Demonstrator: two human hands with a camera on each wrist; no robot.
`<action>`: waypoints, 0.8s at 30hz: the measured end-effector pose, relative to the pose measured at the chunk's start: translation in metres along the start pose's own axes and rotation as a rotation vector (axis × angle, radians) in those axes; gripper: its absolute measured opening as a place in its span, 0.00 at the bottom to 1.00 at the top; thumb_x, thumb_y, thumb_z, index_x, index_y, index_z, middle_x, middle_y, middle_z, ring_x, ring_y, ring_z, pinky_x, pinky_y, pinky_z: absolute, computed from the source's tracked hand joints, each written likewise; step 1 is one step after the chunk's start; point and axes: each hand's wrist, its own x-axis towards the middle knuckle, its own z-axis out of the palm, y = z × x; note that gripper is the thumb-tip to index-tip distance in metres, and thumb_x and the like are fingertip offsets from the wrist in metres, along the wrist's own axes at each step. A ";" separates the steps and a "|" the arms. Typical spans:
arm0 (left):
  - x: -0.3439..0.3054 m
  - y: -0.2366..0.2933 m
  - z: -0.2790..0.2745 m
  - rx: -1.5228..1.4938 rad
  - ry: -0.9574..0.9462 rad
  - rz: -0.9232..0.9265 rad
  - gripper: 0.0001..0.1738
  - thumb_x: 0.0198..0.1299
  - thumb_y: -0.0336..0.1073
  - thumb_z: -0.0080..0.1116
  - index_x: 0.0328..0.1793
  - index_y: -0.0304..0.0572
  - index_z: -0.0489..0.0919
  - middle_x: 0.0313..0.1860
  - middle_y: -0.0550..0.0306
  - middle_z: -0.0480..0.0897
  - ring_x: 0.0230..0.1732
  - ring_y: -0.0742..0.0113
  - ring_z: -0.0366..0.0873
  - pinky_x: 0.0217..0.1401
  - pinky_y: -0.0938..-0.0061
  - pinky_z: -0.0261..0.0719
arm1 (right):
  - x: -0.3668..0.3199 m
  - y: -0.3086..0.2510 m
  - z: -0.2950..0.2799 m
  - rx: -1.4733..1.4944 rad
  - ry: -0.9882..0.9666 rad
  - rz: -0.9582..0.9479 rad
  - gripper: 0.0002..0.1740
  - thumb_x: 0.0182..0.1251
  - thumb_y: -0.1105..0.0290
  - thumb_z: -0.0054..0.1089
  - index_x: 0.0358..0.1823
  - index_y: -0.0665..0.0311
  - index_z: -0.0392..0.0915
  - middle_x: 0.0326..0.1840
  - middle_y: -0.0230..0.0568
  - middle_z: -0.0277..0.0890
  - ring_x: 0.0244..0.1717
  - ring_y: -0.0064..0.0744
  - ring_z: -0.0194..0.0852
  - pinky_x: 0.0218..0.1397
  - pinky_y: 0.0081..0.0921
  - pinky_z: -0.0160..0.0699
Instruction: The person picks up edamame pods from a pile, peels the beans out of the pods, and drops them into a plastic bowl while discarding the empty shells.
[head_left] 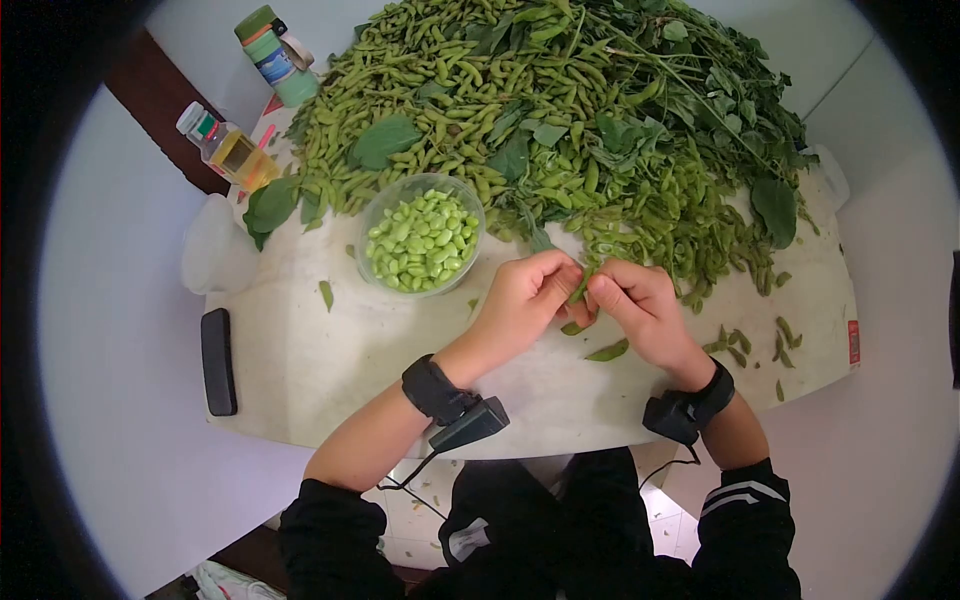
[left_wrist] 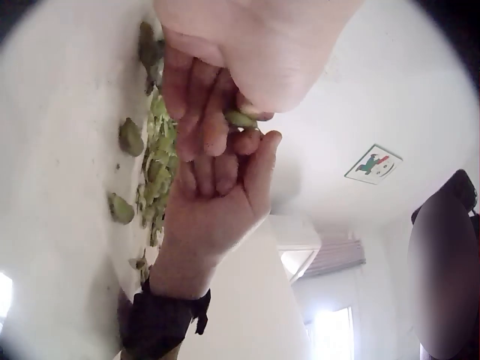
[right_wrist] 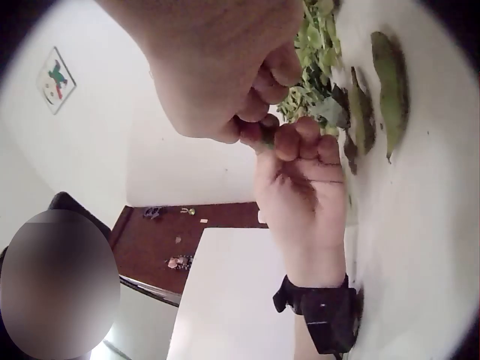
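Note:
My left hand [head_left: 522, 302] and right hand [head_left: 648, 312] meet above the front of the table. Between their fingertips they pinch a green edamame pod [left_wrist: 241, 119], mostly covered by fingers. In the right wrist view just a sliver of the pod [right_wrist: 267, 135] shows between the thumbs. Left of the hands, a clear round tub [head_left: 369, 217] holds many shelled green beans [head_left: 424, 242]. A loose pod [head_left: 607, 351] lies on the table just below the hands, and in the right wrist view a plump pod [right_wrist: 390, 94] lies beside them.
A large heap of pods [head_left: 450, 110] with leafy stems [head_left: 700, 90] covers the back of the table [head_left: 330, 370]. At left are a green bottle [head_left: 275, 60], a bottle of yellow liquid [head_left: 235, 155], an empty plastic tub [head_left: 215, 250] and a black phone [head_left: 218, 362]. Stray pods [head_left: 738, 341] lie at right.

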 end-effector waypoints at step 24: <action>0.005 0.000 0.000 -0.063 0.156 -0.002 0.11 0.64 0.37 0.43 0.49 0.41 0.65 0.24 0.60 0.75 0.26 0.77 0.72 0.28 0.85 0.68 | 0.002 0.007 -0.007 0.095 0.388 0.029 0.10 0.62 0.69 0.49 0.26 0.67 0.71 0.10 0.27 0.60 0.11 0.20 0.55 0.15 0.19 0.52</action>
